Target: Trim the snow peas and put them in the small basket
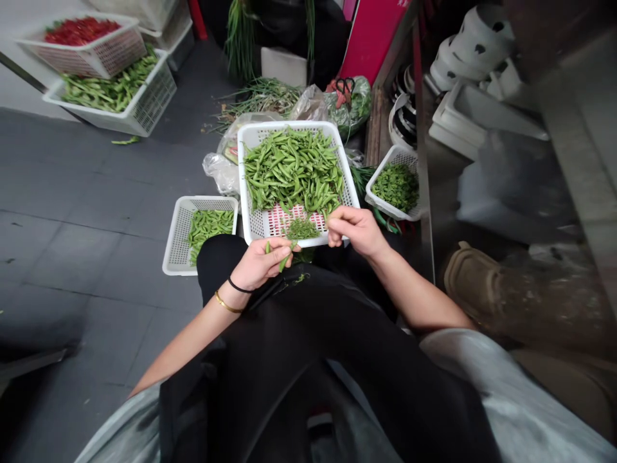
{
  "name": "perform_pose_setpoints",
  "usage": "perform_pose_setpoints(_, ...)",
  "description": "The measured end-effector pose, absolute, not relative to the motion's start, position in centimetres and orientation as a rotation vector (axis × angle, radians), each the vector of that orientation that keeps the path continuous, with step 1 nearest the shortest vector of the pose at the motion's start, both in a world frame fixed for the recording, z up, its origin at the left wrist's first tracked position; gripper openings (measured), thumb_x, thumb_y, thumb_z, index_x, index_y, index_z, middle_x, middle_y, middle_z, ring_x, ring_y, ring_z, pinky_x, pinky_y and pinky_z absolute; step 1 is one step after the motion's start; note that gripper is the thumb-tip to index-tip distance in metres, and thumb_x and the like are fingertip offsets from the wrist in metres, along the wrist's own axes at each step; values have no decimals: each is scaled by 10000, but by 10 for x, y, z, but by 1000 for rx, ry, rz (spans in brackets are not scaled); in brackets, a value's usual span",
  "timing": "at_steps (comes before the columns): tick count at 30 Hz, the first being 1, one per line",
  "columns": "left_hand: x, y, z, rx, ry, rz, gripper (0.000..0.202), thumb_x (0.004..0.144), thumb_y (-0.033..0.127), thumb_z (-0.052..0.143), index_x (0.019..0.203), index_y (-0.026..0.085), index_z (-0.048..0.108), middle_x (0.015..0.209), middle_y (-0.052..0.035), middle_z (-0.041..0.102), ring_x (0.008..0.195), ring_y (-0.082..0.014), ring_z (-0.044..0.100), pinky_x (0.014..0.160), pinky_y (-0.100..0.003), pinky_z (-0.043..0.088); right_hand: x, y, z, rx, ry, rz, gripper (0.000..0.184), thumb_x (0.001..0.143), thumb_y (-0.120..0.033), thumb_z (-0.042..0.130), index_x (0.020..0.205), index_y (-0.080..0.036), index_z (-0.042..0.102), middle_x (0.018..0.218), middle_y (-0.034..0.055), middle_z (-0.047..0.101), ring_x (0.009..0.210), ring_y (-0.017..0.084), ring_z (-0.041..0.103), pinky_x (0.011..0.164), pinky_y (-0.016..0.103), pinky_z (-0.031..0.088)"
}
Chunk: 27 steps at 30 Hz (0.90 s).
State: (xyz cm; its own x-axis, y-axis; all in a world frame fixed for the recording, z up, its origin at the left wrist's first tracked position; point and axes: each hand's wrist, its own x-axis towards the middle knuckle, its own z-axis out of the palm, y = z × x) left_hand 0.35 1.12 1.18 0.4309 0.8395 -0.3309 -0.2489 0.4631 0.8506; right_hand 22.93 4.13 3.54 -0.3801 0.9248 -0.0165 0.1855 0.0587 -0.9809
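My left hand is closed around a few green pea pods, just in front of the white basket's near rim. My right hand has its fingers pinched together at the near right corner of that white basket; whatever is between the fingertips is too small to make out. A large heap of pea pods fills the back of the basket. Close to its front edge, between my hands, lies a small pile of green trimmings.
On the left, a smaller white basket holds more pods. At right stands a basket of leafy greens. Scallions, plastic bags and scissors lie behind. Stacked baskets with red chillies are far left; metal shelving borders the right.
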Motion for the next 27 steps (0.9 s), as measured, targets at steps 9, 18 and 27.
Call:
perform_pose_setpoints(9,-1,19,11,978,854,558,256,689,361,729,787,130,680,544,-16,582,336,-28,292,340,-180,177,206,26,34,-887,-2720,403,319,969,-314,358,861,-141,604,780,82,596,745,163,558,690,284,423)
perform_pose_setpoints(18,0,6,30,1633,1011,839,122,715,200,691,821,191,750,822,-99,705,706,-169,612,659,-263,456,209,29,3,-837,-1740,1799,323,902,-442,460,785,-151,538,532,-36,545,489,101,564,510,214,445)
perform_pose_setpoints(27,-22,38,14,631,793,1118,183,691,308,606,596,155,568,450,0,465,374,-85,358,324,-194,204,235,49,3,-1126,-2265,1541,264,720,-306,713,918,-132,692,753,23,667,605,95,591,600,207,446)
